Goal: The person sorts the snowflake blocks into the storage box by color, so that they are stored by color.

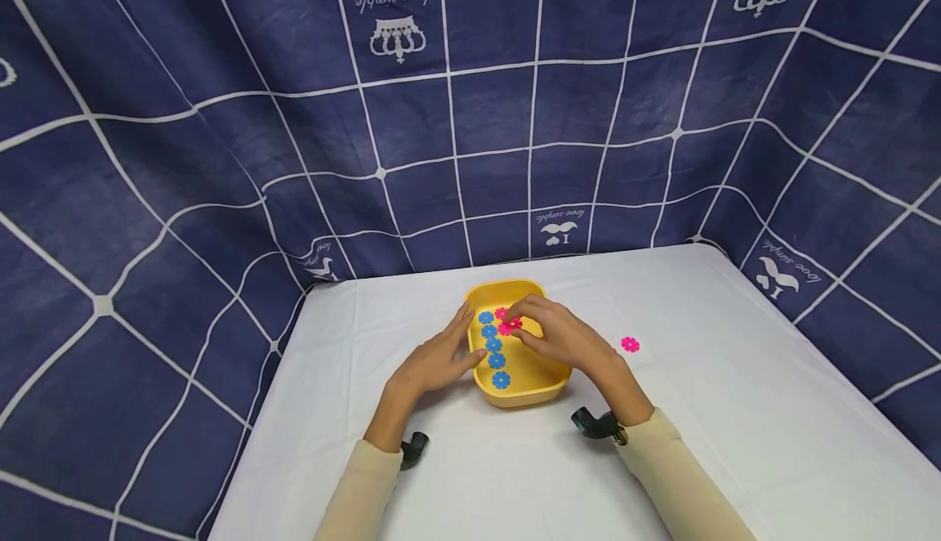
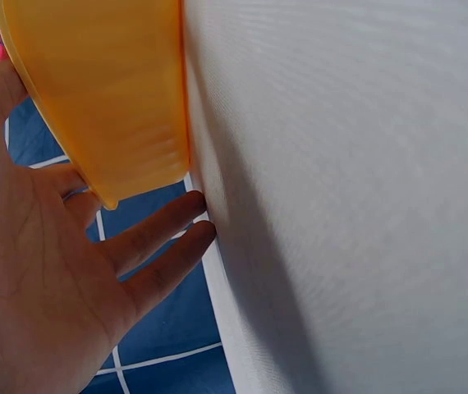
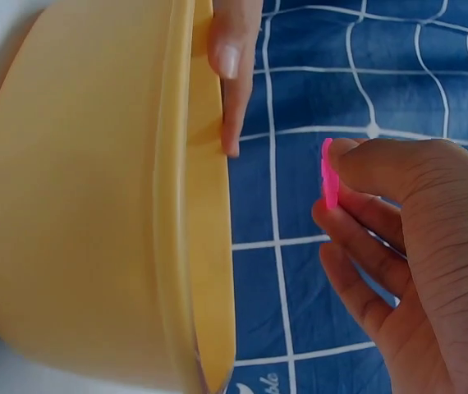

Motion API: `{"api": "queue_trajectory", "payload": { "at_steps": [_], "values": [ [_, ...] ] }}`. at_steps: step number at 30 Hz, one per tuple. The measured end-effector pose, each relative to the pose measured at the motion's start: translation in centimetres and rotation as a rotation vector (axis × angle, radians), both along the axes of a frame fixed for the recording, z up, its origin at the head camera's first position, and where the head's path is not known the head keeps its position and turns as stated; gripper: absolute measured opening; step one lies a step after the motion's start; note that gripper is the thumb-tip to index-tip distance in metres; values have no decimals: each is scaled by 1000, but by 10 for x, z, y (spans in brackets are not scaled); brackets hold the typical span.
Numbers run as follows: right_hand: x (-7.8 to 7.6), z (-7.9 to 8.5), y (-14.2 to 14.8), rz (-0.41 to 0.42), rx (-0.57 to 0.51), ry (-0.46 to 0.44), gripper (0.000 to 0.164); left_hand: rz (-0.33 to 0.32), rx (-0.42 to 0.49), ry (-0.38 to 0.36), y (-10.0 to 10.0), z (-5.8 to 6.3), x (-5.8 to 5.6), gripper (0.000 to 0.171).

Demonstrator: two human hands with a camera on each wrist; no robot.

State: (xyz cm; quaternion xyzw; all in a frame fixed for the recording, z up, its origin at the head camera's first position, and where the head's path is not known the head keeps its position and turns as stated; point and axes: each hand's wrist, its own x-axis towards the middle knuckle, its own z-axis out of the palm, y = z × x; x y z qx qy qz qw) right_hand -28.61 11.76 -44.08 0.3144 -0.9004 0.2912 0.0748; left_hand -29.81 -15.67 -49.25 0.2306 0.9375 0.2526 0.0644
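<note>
A yellow plastic tray (image 1: 524,399) sits on the white table. Along its left side several blue flower-shaped discs (image 1: 493,346) form a row, with pink flower-shaped discs (image 1: 501,313) beside the far end. My left hand (image 1: 435,359) rests at the tray's left rim, thumb and fingers spread along it; in the left wrist view two fingers (image 2: 164,246) stretch straight to the tabletop. Over the tray, my right hand (image 1: 556,332) pinches a pink flower-shaped disc (image 3: 330,174) between thumb and fingertips, edge-on in the right wrist view and above the rim.
One pink disc (image 1: 630,345) lies on the white tabletop (image 1: 485,476) right of the tray; another peeks out beside my right wrist. Dark blue cloth (image 1: 492,116) with white lines hangs behind and at both sides. Dark wrist mounts (image 1: 594,424) stick out from both wrists.
</note>
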Motion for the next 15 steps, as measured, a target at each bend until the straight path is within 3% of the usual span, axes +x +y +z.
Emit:
{"api": "queue_trajectory", "payload": {
  "at_steps": [7,15],
  "values": [
    [0,-1,-7,50,9,62,24,-8,-1,10,-1,-1,1,91],
    [-4,-5,-8,42,-2,40,24,-7,-7,15,-2,-1,0,89]
  ]
}}
